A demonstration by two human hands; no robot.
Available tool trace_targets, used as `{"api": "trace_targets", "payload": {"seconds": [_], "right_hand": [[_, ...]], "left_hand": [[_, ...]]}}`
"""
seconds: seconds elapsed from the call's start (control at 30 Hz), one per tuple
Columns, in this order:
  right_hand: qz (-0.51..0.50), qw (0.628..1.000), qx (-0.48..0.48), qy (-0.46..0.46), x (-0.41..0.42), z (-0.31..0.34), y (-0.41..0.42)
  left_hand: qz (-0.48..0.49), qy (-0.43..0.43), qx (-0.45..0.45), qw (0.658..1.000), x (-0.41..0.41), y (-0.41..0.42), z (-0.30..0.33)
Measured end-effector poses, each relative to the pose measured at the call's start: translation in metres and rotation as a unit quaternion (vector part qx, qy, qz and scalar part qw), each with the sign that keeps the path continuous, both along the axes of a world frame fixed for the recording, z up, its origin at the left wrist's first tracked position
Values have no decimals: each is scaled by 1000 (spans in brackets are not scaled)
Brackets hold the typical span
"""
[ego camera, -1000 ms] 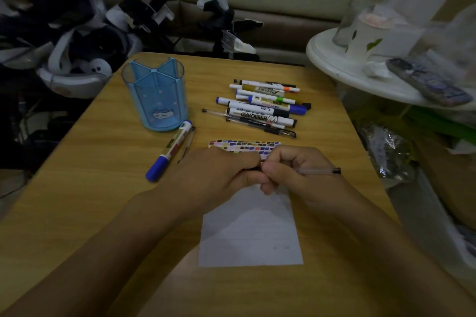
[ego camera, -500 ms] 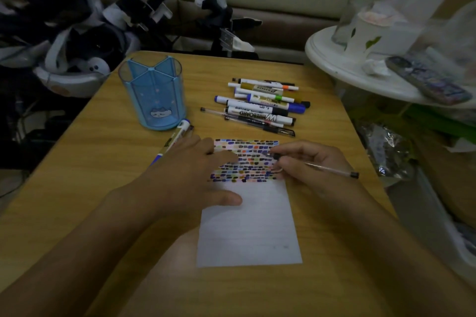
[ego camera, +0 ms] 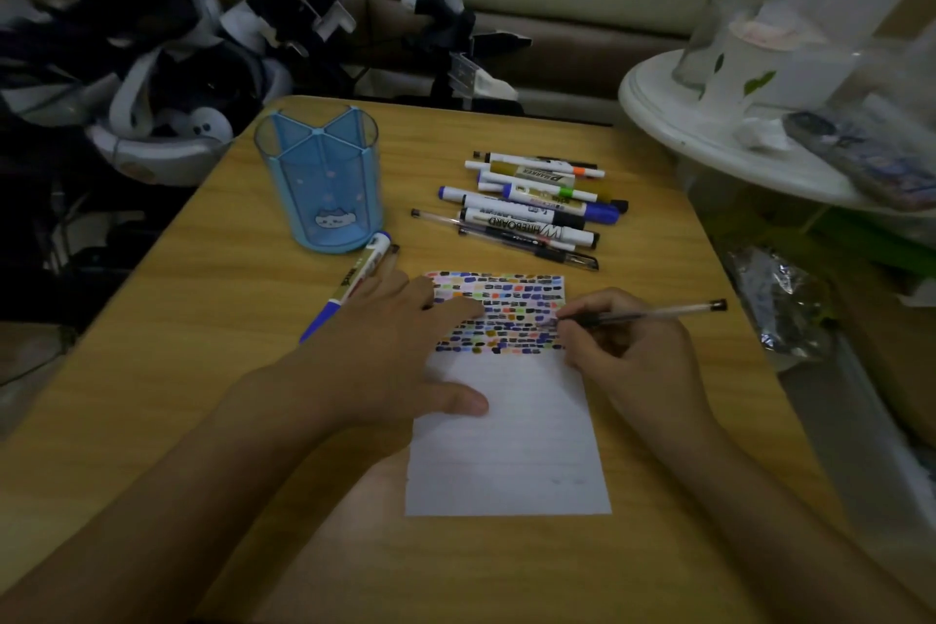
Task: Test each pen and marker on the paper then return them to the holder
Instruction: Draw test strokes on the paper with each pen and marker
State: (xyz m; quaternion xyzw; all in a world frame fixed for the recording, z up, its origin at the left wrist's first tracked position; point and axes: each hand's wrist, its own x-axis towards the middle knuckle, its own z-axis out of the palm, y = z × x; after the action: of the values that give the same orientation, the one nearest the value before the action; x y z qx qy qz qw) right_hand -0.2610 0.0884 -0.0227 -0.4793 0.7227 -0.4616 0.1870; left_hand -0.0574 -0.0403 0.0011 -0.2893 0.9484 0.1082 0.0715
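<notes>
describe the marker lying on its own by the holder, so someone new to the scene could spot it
Start at the blue holder at the back left of the wooden table. At its near right foot lies the blue-capped marker, pointing diagonally toward the person. It lies apart from the marker pile, partly under the left hand.

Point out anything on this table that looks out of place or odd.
Nothing is spilled or damaged. The blue holder stands upright but looks empty, with the pens and markers lying in a loose pile beside it and one blue-capped marker apart near the left hand. That fits testing in progress.
</notes>
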Motion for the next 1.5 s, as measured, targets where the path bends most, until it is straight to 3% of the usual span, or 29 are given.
{"api": "trace_targets", "payload": {"seconds": [0.93, 1.5], "right_hand": [[31, 994, 22, 104, 5, 1, 1], [43, 992, 13, 119, 6, 1, 2]], "left_hand": [[16, -17, 31, 999, -6, 1, 6], [17, -17, 32, 999, -6, 2, 7]]}}
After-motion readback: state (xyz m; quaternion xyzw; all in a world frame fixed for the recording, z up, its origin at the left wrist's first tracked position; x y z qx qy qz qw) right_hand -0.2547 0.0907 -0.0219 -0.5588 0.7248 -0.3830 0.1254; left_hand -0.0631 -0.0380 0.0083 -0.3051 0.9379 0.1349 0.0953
